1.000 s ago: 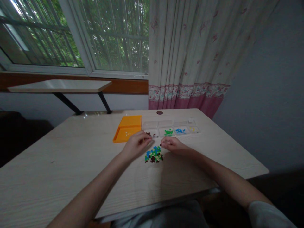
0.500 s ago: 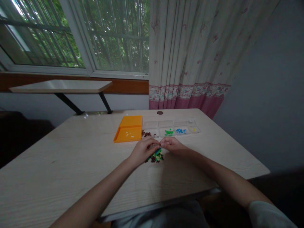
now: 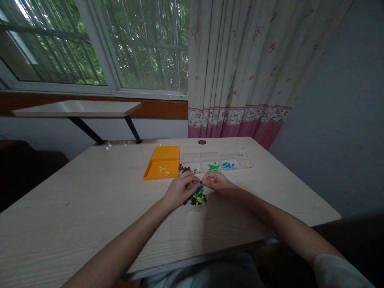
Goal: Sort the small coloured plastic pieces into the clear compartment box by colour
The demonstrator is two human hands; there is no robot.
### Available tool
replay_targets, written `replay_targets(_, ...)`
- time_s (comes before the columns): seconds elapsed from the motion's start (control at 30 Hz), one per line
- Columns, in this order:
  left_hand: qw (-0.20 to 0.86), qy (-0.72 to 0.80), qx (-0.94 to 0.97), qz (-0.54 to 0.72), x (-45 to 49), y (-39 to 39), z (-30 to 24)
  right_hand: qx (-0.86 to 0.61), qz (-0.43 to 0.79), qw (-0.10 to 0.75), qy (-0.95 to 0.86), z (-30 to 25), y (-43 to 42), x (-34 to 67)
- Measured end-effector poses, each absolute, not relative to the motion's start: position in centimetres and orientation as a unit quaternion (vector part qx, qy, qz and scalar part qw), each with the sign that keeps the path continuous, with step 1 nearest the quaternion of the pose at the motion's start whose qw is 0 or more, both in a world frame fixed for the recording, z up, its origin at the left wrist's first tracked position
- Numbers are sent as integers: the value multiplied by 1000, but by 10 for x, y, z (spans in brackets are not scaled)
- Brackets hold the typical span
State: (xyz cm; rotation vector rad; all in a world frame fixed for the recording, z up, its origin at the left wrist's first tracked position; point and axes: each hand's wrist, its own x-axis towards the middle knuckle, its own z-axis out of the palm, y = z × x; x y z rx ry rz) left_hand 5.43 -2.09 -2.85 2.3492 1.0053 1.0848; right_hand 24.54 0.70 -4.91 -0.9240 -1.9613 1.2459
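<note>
Beads (image 3: pixel 198 198) lie piled just under my left hand (image 3: pixel 179 191) and right hand (image 3: pixel 216 182), both curled narrow, tips meeting above them.

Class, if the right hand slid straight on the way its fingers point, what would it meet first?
Probably the left hand: it nearly touches the right hand over the bead pile, though depth is unclear.

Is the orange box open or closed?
Open: the orange box lies flat in two halves, with small white bits showing inside the near half.
</note>
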Motion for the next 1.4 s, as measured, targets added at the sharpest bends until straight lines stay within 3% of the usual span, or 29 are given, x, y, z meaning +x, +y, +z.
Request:
replay_targets(0.17,171,385,806,415,49,-17,-20,-375,374,276,-802,-44,6,252)
replay_targets(0.33,129,420,757,483,45,-15,-13,-374,197,190,-886,-38,3,259)
replay_targets(0.47,101,411,739,524,45,-15,-15,-385,135,134,-903,-43,5,259)
replay_targets(0.87,72,425,736,522,43,-13,-17,-434,96,106,-889,-37,4,255)
replay_targets(1.4,40,559,746,360,20,23,-38,-440,101,96,-887,-38,6,257)
